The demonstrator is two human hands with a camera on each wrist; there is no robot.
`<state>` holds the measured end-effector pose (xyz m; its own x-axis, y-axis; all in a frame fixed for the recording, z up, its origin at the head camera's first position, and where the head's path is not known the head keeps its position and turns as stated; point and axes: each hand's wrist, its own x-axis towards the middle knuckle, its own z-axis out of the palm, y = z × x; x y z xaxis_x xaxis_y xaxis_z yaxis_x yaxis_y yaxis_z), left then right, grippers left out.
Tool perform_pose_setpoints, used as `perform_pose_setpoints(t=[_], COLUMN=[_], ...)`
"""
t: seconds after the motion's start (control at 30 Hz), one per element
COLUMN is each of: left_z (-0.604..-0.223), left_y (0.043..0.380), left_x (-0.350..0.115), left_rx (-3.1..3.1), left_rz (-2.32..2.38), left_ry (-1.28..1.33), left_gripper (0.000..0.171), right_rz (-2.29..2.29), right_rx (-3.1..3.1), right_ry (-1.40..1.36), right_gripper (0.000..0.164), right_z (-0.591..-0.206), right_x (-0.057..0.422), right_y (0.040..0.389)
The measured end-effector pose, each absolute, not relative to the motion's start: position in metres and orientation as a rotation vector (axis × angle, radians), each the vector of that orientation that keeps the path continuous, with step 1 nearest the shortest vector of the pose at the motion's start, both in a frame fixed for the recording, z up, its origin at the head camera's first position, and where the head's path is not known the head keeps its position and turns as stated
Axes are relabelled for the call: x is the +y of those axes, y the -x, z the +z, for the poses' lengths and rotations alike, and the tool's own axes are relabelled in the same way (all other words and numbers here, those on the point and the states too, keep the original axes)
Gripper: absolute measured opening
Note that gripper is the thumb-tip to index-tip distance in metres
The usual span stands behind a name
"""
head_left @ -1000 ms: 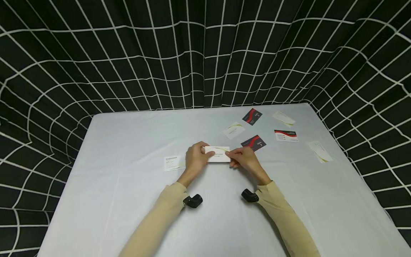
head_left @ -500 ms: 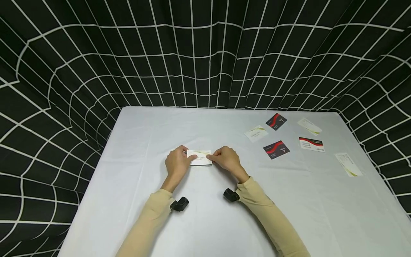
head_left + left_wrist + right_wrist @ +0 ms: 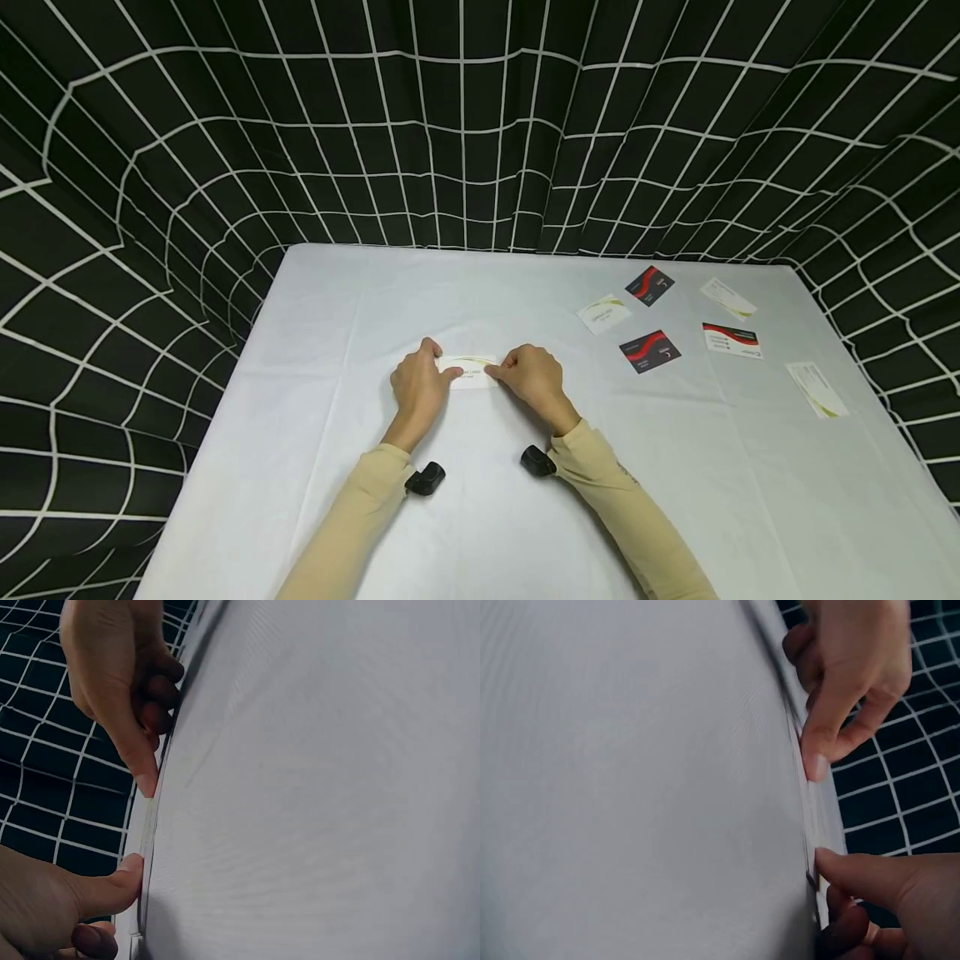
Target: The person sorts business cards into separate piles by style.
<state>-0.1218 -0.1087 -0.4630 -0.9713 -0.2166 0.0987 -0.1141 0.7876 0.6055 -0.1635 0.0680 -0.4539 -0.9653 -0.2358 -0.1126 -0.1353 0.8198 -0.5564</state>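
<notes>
A white business card (image 3: 470, 380) with a gold-green curve and printed lettering lies low over the table between my hands. My left hand (image 3: 418, 385) holds its left end, thumb on the printed face and fingers behind the edge. At the right end, my right hand (image 3: 536, 377) pinches it between thumb and curled fingers. Both wrist views show the card edge (image 3: 148, 825) nearly side-on, as thin layered lines close to the white cloth. Its underside is hidden.
Several loose business cards lie to the right: a dark red-striped card (image 3: 649, 352), another dark card (image 3: 650, 286), a white-gold card (image 3: 604, 314), a red-topped card (image 3: 732, 341) and pale cards (image 3: 817, 389) farther right. A black grid-patterned curtain (image 3: 480, 150) stands behind the white-covered table (image 3: 390, 300).
Both hands have carried the card left, over the spot where a single white card lay, which no longer shows. The dark lower edge seen half a second ago has disappeared. The head view has turned left.
</notes>
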Motion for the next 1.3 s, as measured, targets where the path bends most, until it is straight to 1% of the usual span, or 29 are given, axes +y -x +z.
perform_pose_setpoints(t=[0.1, 0.27, 0.43, 0.53, 0.6, 0.67, 0.77, 0.87, 0.97, 1.03, 1.07, 1.13, 1.2, 1.3], left_z=[-0.46, -0.456, -0.451, -0.445, -0.443, -0.443, -0.447, -0.453, -0.459, -0.462, -0.463, -0.464, -0.464, -0.463], left_y=[0.125, 0.13, 0.135, 0.142, 0.149, 0.158, 0.173, 0.187, 0.199, 0.205, 0.208, 0.212, 0.215, 0.218], left_x=[-0.105, -0.095, -0.072, -0.051, -0.036, -0.02, 0.003, 0.025, 0.046, 0.059, 0.064, 0.074, 0.081, 0.085], left_rx=[-2.829, -2.819, -2.768, -2.756, -2.764, -2.788, -2.855, -2.935, -3.007, -3.043, -3.06, -3.092, -3.119, -3.075], left_rz=[-0.926, -0.911, -0.84, -0.857, -0.876, -0.878, -0.857, -0.816, -0.783, -0.787, -0.792, -0.812, -0.802, -0.865], left_ry=[-0.252, -0.227, -0.157, -0.061, 0.007, 0.072, 0.124, 0.17, 0.218, 0.253, 0.265, 0.278, 0.299, 0.309], left_gripper=[0.039, 0.022, 0.015, 0.012, 0.015, 0.021, 0.035, 0.051, 0.065, 0.071, 0.074, 0.077, 0.078, 0.075], right_rz=[-0.834, -0.862, -0.925, -0.932, -0.916, -0.91, -0.881, -0.772, -0.629, -0.574, -0.568, -0.581, -0.617, -0.715], right_rx=[2.842, 2.842, 2.758, 2.775, 2.846, 2.918, 2.992, 3.014, 2.96, 2.897, 2.867, 2.831, 2.814, 2.835], right_ry=[0.302, 0.323, 0.382, 0.322, 0.245, 0.158, 0.066, -0.013, -0.08, -0.093, -0.086, -0.048, 0.037, 0.231], right_gripper=[0.036, 0.036, 0.033, 0.028, 0.024, 0.024, 0.036, 0.054, 0.069, 0.075, 0.075, 0.071, 0.062, 0.047], right_z=[-0.452, -0.45, -0.442, -0.434, -0.431, -0.43, -0.433, -0.437, -0.436, -0.433, -0.431, -0.429, -0.428, -0.427], right_x=[0.07, 0.075, 0.091, 0.112, 0.128, 0.145, 0.167, 0.185, 0.198, 0.205, 0.208, 0.214, 0.219, 0.227], right_y=[0.166, 0.17, 0.181, 0.196, 0.208, 0.221, 0.243, 0.264, 0.276, 0.28, 0.281, 0.283, 0.284, 0.284])
